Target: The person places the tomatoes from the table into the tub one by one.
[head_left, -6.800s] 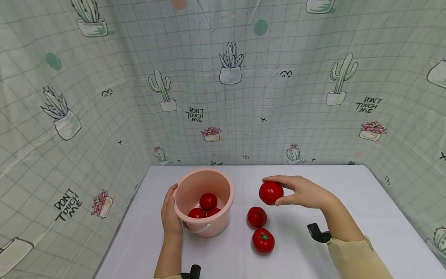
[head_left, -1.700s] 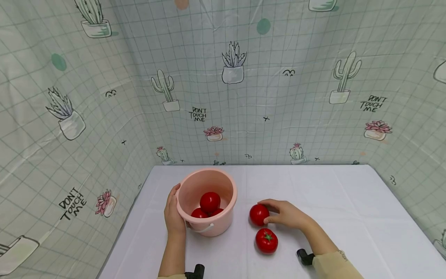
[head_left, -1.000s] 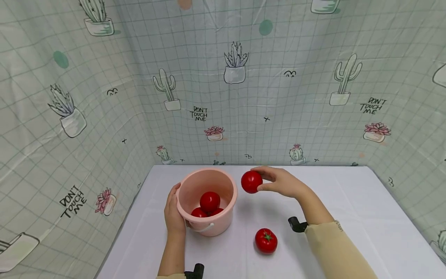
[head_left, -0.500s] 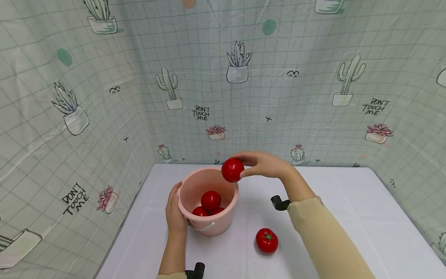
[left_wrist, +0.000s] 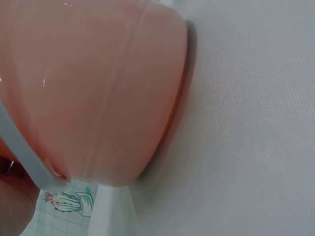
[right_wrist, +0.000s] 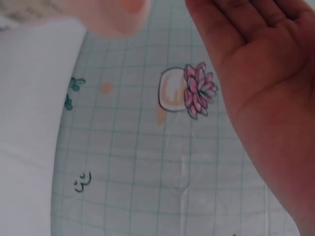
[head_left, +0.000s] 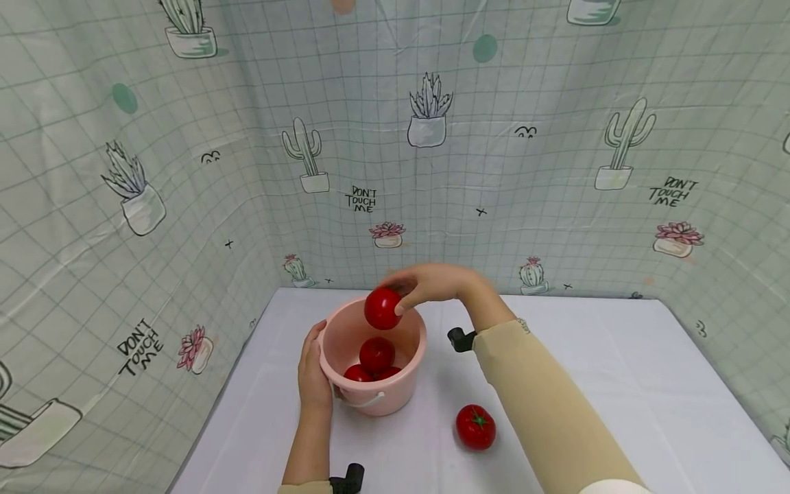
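In the head view my left hand [head_left: 313,377] grips the left side of a pink bucket [head_left: 404,387], fingertips at the rim; the left wrist view shows the bucket's wall [left_wrist: 98,88] close up with part of the hand [left_wrist: 17,204] beside the pale handle. Pinched between thumb and fingers of my right hand [head_left: 432,283] is a red tomato [head_left: 382,309], held over the bucket's mouth. Inside lie several red tomatoes [head_left: 377,355]. Another tomato [head_left: 475,427], green stem up, stands on the table. The right wrist view shows the right palm [right_wrist: 275,93] but not the held tomato.
A white cloth covers the table [head_left: 592,384]. Behind and at the sides hangs a curtain [head_left: 494,171] with a grid and cactus drawings. A blurred pale pink shape [right_wrist: 113,19] sits at the top of the right wrist view; I cannot tell what it is.
My right hand has taken a tomato from the table, lifted it and carried it left over the bucket. One more tomato lies inside than in the oldest frame. My left hand stays on the bucket.
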Available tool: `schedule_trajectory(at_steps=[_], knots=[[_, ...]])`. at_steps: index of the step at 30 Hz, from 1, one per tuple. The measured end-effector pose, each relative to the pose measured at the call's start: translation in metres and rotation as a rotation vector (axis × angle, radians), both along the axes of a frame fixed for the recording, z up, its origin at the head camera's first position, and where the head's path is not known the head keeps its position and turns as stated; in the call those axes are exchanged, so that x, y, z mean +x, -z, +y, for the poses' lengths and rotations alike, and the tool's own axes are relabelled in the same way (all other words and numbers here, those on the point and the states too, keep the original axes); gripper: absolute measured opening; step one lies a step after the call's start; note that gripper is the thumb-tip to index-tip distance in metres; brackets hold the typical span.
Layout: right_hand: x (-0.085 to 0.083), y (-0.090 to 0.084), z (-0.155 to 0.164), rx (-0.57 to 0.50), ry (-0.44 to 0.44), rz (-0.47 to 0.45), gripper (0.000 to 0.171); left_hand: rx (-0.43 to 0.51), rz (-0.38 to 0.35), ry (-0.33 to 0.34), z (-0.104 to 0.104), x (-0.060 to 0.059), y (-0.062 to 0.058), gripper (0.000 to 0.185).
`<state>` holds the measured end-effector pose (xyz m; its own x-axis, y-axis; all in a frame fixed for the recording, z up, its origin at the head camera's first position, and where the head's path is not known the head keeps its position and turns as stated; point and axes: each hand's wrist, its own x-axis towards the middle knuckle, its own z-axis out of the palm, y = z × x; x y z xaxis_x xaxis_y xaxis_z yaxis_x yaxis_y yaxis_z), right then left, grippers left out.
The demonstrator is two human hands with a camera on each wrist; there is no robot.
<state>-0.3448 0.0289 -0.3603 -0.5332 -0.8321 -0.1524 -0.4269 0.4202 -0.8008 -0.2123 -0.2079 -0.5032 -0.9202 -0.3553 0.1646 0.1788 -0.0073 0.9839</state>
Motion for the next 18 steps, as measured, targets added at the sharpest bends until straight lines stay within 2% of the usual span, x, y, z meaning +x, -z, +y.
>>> schedule_trajectory(at_steps=[6, 14, 18], knots=[[-0.002, 0.001, -0.034, 0.116, -0.080, 0.025, 0.048, 0.018, -0.018, 0.000, -0.002, 0.001, 0.001, 0.039], [-0.001, 0.009, -0.062, 0.270, -0.119, 0.097, 0.049, 0.016, -0.015, 0.018, -0.002, 0.001, 0.003, 0.038], [0.005, 0.013, -0.068, 0.316, -0.107, 0.058, 0.046, 0.007, 0.001, 0.019, -0.002, -0.001, 0.004, 0.038]])
